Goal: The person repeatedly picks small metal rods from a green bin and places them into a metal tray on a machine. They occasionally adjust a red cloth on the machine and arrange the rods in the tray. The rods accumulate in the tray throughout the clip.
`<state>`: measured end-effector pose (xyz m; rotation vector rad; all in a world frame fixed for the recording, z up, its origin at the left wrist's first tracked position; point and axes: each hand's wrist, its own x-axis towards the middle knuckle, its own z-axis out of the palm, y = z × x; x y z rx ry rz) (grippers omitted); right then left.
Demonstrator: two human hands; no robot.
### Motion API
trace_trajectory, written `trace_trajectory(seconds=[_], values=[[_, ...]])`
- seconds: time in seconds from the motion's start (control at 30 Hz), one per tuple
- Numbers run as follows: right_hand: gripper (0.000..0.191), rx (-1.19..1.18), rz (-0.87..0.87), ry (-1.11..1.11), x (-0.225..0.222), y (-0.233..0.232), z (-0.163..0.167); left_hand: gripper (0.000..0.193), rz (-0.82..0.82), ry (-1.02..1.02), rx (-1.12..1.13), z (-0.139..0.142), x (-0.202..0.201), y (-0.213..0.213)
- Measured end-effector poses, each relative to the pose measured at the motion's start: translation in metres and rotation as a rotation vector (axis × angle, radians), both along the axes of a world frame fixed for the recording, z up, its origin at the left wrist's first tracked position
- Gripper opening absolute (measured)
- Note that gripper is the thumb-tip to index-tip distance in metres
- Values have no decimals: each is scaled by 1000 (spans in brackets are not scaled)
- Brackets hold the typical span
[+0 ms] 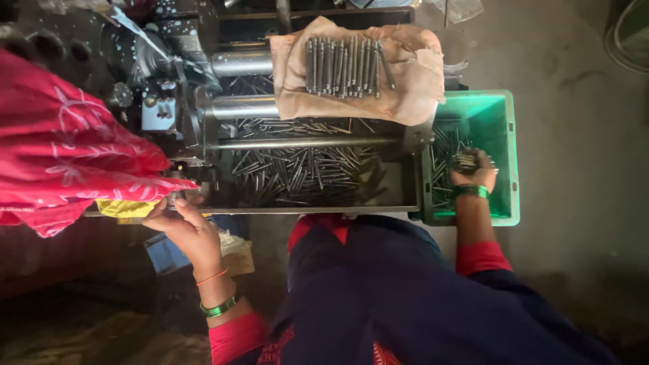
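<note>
Head view looks straight down on a metalworking machine with a long steel tray (405,203) full of loose metal pins (304,169). At three o'clock from the tray stands a green plastic crate (507,135), and the right hand (473,172) is down inside it, fingers curled tight around a bundle of pins (465,161); the bundle sits in the fist with its ends sticking out toward twelve o'clock, just past the knuckles. More pins lie scattered on the crate floor at nine o'clock from that hand. Gathering them in a bunch likely keeps them parallel and easy to carry.

The left hand (189,226) rests at seven o'clock from the tray, at the machine's front edge, fingertips bent over the rim by a small part there; whether it pinches anything I cannot tell. It seems to steady the body or the machine.

At twelve o'clock, a tan cloth (405,94) draped over the machine carries a neat row of pins (345,66) laid side by side, probably sorted apart from the loose ones. A red patterned fabric (61,149) hangs at nine o'clock.
</note>
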<state>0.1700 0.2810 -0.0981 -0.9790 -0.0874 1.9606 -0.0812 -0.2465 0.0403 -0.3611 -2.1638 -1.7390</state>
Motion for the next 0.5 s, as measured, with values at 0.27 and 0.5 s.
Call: trace_trajectory(seconds=[0.27,0.5], values=[[6,-62,269,-140,-36,-39,13,23,9,10,3,7,-3,-1],[14,557,419,-35,-73,-57,170,26,-38,5,51,1,-10,-11]])
